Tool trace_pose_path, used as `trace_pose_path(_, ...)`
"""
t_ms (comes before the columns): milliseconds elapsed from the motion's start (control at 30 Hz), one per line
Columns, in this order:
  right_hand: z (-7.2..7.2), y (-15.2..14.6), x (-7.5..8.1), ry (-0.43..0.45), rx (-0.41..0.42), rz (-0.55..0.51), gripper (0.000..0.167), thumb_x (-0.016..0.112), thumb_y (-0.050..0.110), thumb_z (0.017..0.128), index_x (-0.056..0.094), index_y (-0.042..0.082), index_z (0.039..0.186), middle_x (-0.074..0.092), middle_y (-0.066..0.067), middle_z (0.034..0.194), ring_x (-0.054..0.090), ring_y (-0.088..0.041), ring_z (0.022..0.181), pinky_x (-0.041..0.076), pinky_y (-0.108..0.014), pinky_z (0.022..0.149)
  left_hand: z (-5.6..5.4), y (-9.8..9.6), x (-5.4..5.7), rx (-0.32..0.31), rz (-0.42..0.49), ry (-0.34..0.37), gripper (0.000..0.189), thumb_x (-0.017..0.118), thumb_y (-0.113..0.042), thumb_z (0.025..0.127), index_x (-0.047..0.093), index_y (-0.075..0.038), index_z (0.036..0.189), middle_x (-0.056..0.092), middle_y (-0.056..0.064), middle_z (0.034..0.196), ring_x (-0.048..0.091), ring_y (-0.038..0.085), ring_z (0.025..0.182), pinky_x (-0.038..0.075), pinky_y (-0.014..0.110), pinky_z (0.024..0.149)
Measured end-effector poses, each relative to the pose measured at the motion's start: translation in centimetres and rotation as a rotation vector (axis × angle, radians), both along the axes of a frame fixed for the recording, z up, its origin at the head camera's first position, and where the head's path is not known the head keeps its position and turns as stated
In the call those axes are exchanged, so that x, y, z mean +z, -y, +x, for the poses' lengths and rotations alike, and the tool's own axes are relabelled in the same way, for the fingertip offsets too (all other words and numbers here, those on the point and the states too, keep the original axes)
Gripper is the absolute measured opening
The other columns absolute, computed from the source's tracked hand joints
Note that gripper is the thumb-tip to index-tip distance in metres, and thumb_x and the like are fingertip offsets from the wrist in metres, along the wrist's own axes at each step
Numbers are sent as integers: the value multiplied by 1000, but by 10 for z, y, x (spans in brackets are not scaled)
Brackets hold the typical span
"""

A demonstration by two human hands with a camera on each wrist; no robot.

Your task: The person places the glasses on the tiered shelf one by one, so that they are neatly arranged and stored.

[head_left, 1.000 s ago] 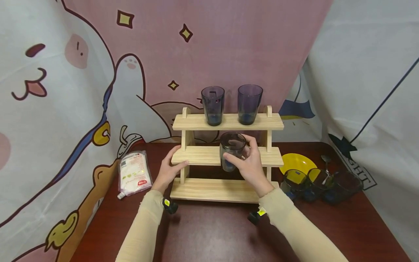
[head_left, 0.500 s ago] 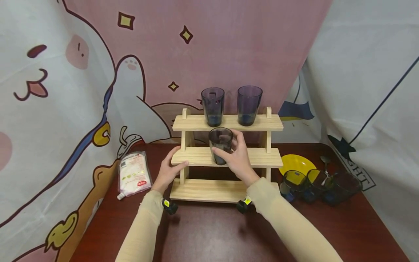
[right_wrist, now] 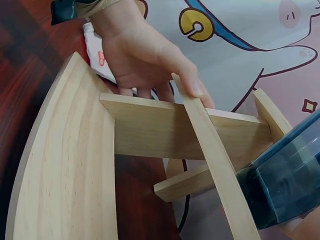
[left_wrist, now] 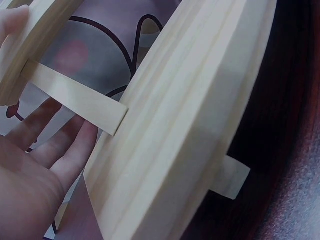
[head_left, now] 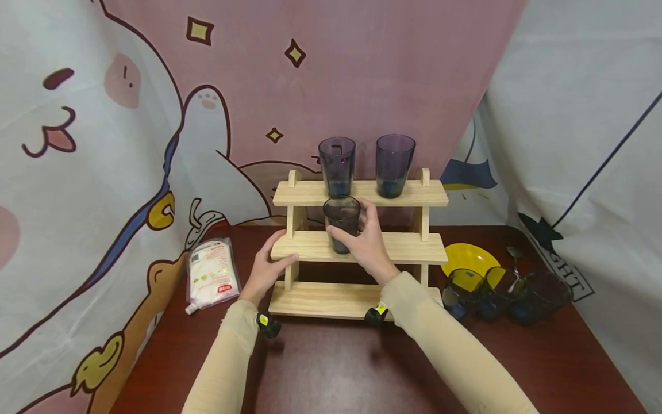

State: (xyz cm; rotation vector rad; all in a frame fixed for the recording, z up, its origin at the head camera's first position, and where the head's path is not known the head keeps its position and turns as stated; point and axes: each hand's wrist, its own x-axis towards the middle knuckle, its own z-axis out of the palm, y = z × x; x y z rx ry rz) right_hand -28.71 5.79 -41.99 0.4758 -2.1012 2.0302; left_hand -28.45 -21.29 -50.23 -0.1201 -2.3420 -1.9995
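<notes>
My right hand [head_left: 371, 244] holds a dark see-through glass tumbler [head_left: 341, 215] upright at the middle board of a three-tier wooden shelf stand [head_left: 414, 247]. Whether the tumbler's base touches the board is hard to tell. My left hand [head_left: 265, 270] grips that board's left end, thumb on its front edge; the right wrist view shows this left hand [right_wrist: 140, 55] and the tumbler [right_wrist: 285, 180] close up. Two more tumblers, one on the left [head_left: 337, 167] and one on the right [head_left: 395, 167], stand on the top board.
Several dark glasses [head_left: 493, 293] stand together on the right of the red-brown table [head_left: 331, 368], near a yellow plate [head_left: 468, 259] and a metal spoon [head_left: 514, 259]. A white pouch [head_left: 212, 273] lies left of the stand. Printed cloth [head_left: 414, 69] hangs behind.
My right hand has carried the tumbler leftward and up, from in front of the middle board to over it. The left hand has kept its place on the stand.
</notes>
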Motion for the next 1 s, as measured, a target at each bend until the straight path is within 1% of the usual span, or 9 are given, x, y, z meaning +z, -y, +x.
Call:
trace_pose_path(133,-1,3,-1,-8,-22,39,87,86,32,90,29,21,154,58,-7,142,57,-23,129,46,-50,109,-1,0,0,-1,-10,9,73,85,-28,92,49,-42,154,49,3,155,65,26,113,59,40,90)
trace_pose_path(333,-1,7,1,-33,-51,80,88,86,34,90,27,20,154,58,-8,141,58,-24,129,46,-51,109,-2,0,1,-10,-7,12,74,84,-29,93,48,-40,156,50,7,155,65,28,114,58,40,92)
trace_pose_path(433,-1,8,1,-42,-52,97,88,85,34,91,26,19,154,58,-8,141,58,-24,129,46,-50,109,-2,0,2,-8,-5,9,73,84,-29,92,49,-40,155,52,8,153,65,28,112,58,40,90)
trace_pose_path(567,-1,7,3,-46,-37,126,88,83,34,93,23,17,156,57,-10,144,57,-26,131,45,-51,110,-2,0,2,-4,-4,6,73,85,-28,92,49,-42,154,52,6,152,66,27,111,59,39,88)
trace_pose_path(667,1,3,3,-18,-27,157,93,81,38,93,18,17,158,55,-12,145,56,-30,132,44,-53,111,-1,0,1,0,-5,3,73,85,-26,92,50,-42,154,52,4,153,66,26,111,59,38,88)
trace_pose_path(733,3,-2,3,15,-24,170,98,82,42,92,15,19,161,51,-13,148,54,-31,134,43,-53,114,-1,0,-1,3,-9,-8,73,85,-25,92,50,-41,154,51,4,153,65,25,111,59,37,87)
trace_pose_path(833,9,-10,2,52,-8,164,103,83,44,91,13,21,162,46,-14,153,49,-33,139,40,-55,117,-1,0,-3,5,-13,-22,73,85,-22,92,50,-39,154,52,4,153,64,24,110,59,35,86)
trace_pose_path(1000,21,-27,-1,46,28,170,101,84,37,91,15,21,163,39,-15,159,40,-33,147,32,-58,121,-1,0,-3,6,-13,-30,72,85,-22,92,51,-40,153,54,5,151,64,24,108,59,36,84)
